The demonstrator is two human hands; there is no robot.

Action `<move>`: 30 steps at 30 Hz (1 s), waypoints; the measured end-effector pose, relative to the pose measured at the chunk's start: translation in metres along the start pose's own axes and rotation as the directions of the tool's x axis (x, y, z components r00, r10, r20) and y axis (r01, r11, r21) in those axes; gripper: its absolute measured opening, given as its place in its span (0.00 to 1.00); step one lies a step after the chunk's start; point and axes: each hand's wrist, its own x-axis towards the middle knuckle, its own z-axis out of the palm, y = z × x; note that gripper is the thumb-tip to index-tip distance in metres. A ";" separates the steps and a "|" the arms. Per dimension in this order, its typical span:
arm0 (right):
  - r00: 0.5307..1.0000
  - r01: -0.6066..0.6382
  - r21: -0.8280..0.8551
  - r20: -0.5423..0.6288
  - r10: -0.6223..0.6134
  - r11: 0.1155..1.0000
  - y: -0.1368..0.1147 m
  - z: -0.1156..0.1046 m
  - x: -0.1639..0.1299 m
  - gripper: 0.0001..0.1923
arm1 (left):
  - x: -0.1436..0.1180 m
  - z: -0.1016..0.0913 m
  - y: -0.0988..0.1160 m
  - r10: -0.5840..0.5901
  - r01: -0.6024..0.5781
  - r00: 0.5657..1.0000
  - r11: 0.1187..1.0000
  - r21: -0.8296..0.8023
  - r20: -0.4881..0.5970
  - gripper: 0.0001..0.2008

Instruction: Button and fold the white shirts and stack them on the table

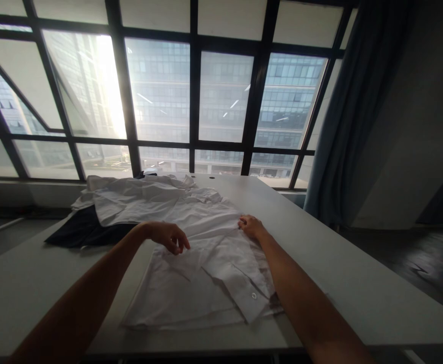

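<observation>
White shirt [206, 273] lies flat; left hand [168, 235] hovers loosely curled, right hand [251, 226] presses it, gripping nothing.

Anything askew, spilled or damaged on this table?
Nothing spilled or damaged. The white shirt under both hands lies flat, one cuffed sleeve folded across it. Behind it, a crumpled pile of white garments lies untidily over a dark garment near the table's left edge.

Head cam, single view.
Looks forward-down from close behind the fingers [179, 246], facing the window [191, 96] beyond them.
</observation>
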 end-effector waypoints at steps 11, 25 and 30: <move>0.982 -0.187 -0.121 -0.003 0.188 0.975 0.008 -0.002 -0.001 0.21 | 0.008 0.034 0.022 -0.101 0.092 0.995 0.957 0.274 0.018 0.13; 0.994 -0.056 -0.069 0.094 0.063 0.996 -0.004 -0.007 0.000 0.27 | 0.050 0.048 -0.005 0.339 -0.164 0.842 0.903 0.398 -0.421 0.24; 0.966 -0.120 -0.089 0.218 0.137 0.989 -0.005 -0.006 -0.001 0.29 | 0.053 0.066 0.001 0.337 -0.221 0.937 0.780 0.586 -0.096 0.48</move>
